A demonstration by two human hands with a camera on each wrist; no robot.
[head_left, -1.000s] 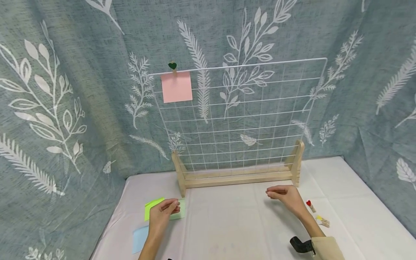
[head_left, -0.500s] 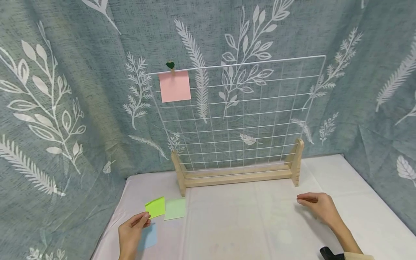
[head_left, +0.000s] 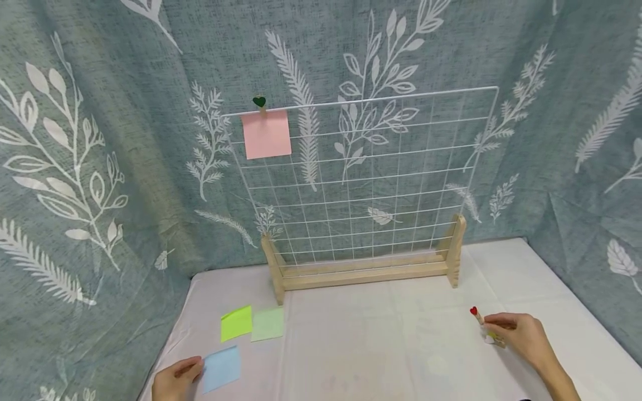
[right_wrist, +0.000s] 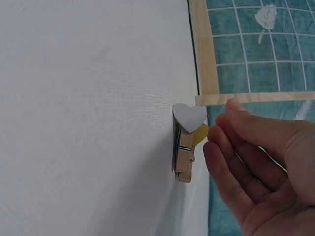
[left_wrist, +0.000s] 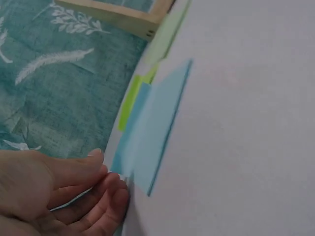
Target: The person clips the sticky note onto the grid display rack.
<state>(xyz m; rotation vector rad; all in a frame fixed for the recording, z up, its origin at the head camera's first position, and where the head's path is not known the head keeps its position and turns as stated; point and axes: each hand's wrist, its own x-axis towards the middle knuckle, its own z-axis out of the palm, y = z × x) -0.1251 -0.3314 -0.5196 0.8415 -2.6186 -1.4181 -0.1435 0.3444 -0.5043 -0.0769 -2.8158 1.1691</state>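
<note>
My left hand (head_left: 174, 381) is at the left edge of a blue sticky note (head_left: 221, 368) lying on the white table. In the left wrist view its bent fingertips are close to the note's near corner; whether they touch is unclear. My right hand (head_left: 519, 338) hovers at a group of small heart-topped clothespins on the right. One clothespin with a red heart (head_left: 473, 311) is just beyond its fingertips. In the right wrist view, clothespins with a white heart (right_wrist: 189, 117) and a yellow heart (right_wrist: 201, 133) lie beside the loosely bent fingers, which hold nothing visible.
A white wire grid (head_left: 371, 179) stands in a wooden base (head_left: 365, 277) at the back. From its top left hangs a pink note (head_left: 267, 135) under a green-heart clothespin (head_left: 259, 102). Bright green (head_left: 236, 323) and pale green notes (head_left: 267, 323) lie on the left. A patterned curtain (head_left: 150, 223) surrounds the table.
My left hand has moved left and toward me, from over the green notes to the blue note's left edge. The right hand has moved right and nearer, down to the clothespins.
</note>
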